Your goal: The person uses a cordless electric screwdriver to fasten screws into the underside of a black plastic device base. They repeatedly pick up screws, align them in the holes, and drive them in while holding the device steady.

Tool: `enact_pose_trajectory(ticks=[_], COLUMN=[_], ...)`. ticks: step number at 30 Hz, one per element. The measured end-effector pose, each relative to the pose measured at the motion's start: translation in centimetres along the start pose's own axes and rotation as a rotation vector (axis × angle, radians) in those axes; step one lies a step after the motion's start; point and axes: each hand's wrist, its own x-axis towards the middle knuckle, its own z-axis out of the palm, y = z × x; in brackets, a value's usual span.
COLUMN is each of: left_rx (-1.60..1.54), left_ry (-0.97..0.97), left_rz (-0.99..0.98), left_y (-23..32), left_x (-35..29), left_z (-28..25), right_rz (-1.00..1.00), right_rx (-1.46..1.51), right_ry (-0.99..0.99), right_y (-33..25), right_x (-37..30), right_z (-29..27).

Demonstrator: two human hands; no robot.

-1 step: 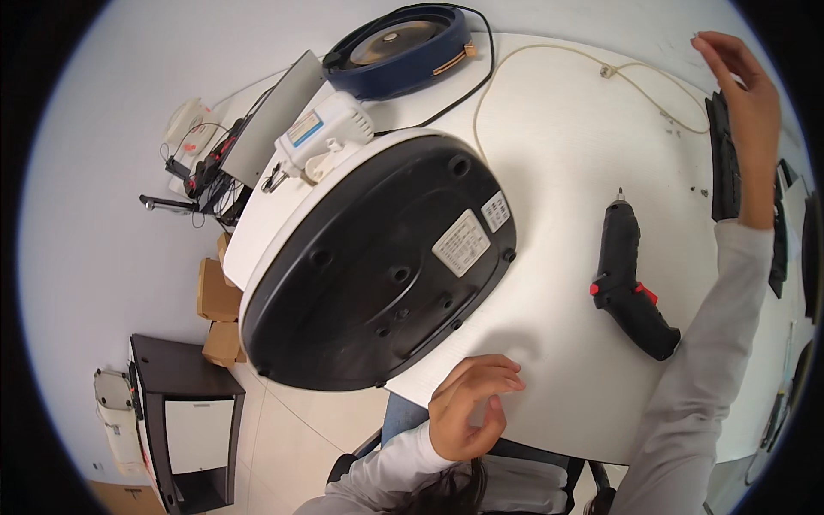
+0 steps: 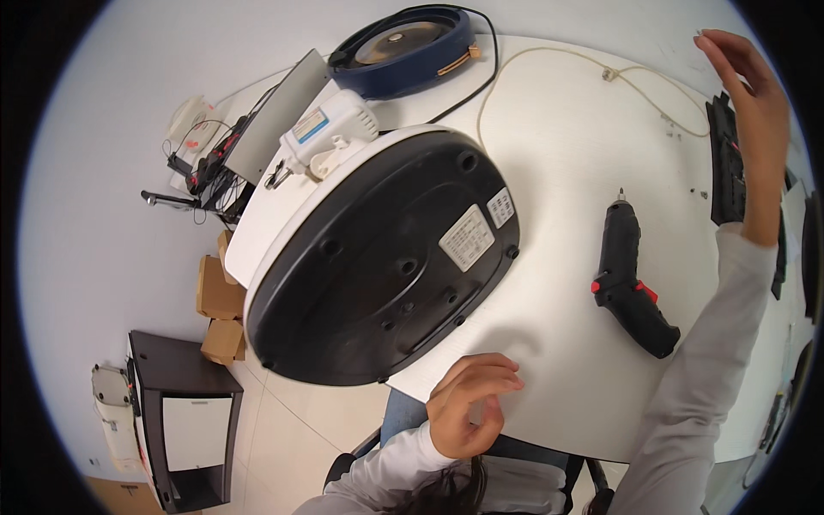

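My right hand [image 2: 755, 107] is raised at the far right, thumb and forefinger pinched at the tips. A tiny light speck shows at the pinch, too small to name. My left hand [image 2: 470, 403] hovers by the table's near edge, fingers loosely curved, thumb apart, and nothing visible in it. Up and left of it, an appliance base [image 2: 360, 283] lies tipped with its black underside, holes and two white labels facing me. A white motor housing [image 2: 330, 129] stands at its far left side. Between my arms a black cordless screwdriver [image 2: 631, 275] with red buttons lies on the white table [image 2: 549, 318].
Farther back is a dark blue round housing [image 2: 403, 51] with a metal disc inside. A beige cord [image 2: 549, 50] loops across the table's far part. Small screws [image 2: 704, 194] lie near black trays [image 2: 728, 163] at the right. Cardboard boxes [image 2: 220, 287] and a dark cabinet [image 2: 184, 369] stand left.
My right hand has shifted very slightly right. The tipped base appears a little higher and farther right. Both hands keep their finger positions.
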Motion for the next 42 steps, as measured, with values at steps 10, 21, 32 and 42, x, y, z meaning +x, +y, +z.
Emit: enact_pose_trajectory(ticks=[10,21,32,42], left_rx=[0.637,-0.028,-0.290,-0.319], left_ry=[0.789,0.699,0.940,0.917], left_rz=[0.352,-0.194,-0.111,-0.125], left_y=[1.1,-1.7,0.9,0.7], left_x=[-2.1,-0.2,3.3,3.2], left_z=[-5.2,-8.1,-11.2,-13.1], right_rz=[0.004,0.192,0.097,0.081], right_rx=[1.008,1.011,1.079,1.118], right_ry=[-0.610,-0.584,-0.386,-0.245], right_y=[-19.2,-21.0,-23.2,-26.8], right_x=[-9.0,-13.3,-11.4,-8.7], right_z=[-4.2,0.2,-0.9,0.1])
